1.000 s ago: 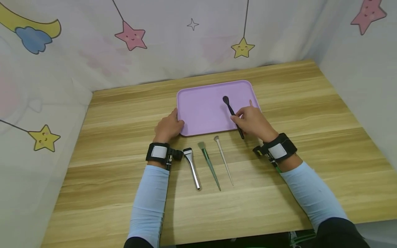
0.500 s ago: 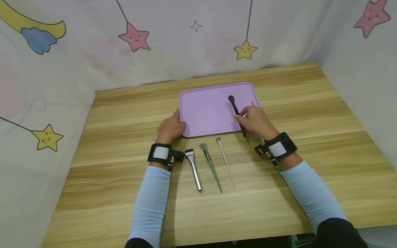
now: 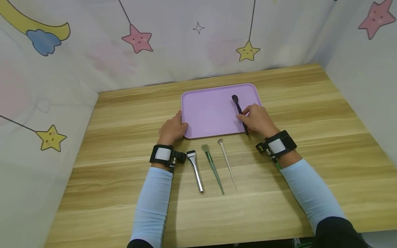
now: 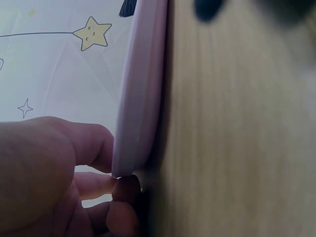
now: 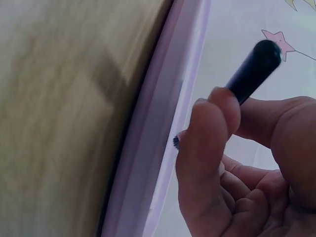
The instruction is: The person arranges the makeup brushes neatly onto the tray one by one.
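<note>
A black makeup brush (image 3: 238, 105) with a dark rounded head is held slantwise over the right part of the lilac tray (image 3: 211, 113). My right hand (image 3: 257, 119) pinches its handle between thumb and fingers; in the right wrist view the black handle end (image 5: 254, 71) sticks out past the fingertips. The left hand (image 3: 173, 129) grips the tray's near left corner. In the left wrist view its thumb (image 4: 91, 143) lies over the rim and other fingers curl below the edge. Whether the brush head touches the tray cannot be told.
On the wooden table (image 3: 124, 193) in front of the tray lie a silver flat-headed brush (image 3: 196, 172), a green brush (image 3: 213, 168) and a thin pale brush (image 3: 227, 163), side by side. A white wall cloth (image 3: 173, 51) with stars stands behind.
My right hand has shifted the black brush slightly rightward over the tray and turned it a little. The left hand keeps its grip on the corner. The head view has moved slightly.
</note>
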The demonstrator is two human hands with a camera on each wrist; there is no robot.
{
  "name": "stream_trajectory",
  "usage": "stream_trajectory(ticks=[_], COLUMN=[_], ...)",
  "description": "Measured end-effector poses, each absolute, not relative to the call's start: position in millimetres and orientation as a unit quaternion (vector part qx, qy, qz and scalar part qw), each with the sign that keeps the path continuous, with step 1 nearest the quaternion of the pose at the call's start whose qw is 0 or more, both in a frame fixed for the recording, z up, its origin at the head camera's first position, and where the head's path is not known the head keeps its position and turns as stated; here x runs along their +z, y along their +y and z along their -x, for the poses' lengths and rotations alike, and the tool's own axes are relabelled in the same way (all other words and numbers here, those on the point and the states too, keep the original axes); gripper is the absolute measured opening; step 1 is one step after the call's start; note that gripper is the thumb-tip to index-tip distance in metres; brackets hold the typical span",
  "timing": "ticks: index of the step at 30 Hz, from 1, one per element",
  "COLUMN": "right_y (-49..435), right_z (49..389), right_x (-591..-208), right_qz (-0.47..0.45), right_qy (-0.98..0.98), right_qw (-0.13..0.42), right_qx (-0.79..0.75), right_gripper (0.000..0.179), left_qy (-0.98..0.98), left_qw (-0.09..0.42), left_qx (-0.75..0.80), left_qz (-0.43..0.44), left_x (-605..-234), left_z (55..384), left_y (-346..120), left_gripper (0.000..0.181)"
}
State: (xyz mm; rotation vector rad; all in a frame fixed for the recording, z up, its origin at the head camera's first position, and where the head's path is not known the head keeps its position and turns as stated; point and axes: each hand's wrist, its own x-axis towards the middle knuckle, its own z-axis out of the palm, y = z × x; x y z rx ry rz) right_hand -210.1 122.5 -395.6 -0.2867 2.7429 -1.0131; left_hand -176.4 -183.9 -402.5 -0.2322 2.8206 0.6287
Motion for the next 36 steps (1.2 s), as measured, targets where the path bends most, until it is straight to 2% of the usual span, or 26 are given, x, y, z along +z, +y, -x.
stream_trajectory(ticks=[6, 15, 28, 32, 36], right_y=[122.6, 121.5, 121.8, 124.9, 127.0], right_z=[213.1, 218.1, 217.1, 216.3, 214.1], right_x=[-394.6, -393.5, -397.5, -395.3, -388.9], right_qz=[0.09, 0.063, 0.073, 0.085, 0.095], right_qy=[0.927, 0.922, 0.947, 0.953, 0.954], right_qw=[0.112, 0.127, 0.078, 0.086, 0.098], right_qx=[-0.346, -0.36, -0.304, -0.279, -0.268], right_gripper=[0.046, 0.038, 0.049, 0.052, 0.045], left_qy=[0.967, 0.968, 0.967, 0.967, 0.967], left_qw=[0.118, 0.117, 0.119, 0.12, 0.12], left_qx=[0.209, 0.207, 0.208, 0.21, 0.208], left_qz=[0.079, 0.083, 0.084, 0.084, 0.085], left_x=[-403.2, -402.3, -404.9, -405.4, -403.5], left_z=[176.8, 177.0, 175.1, 175.5, 176.8], left_y=[-185.0, -183.6, -182.3, -182.5, -183.5], left_gripper=[0.071, 0.07, 0.07, 0.07, 0.07])
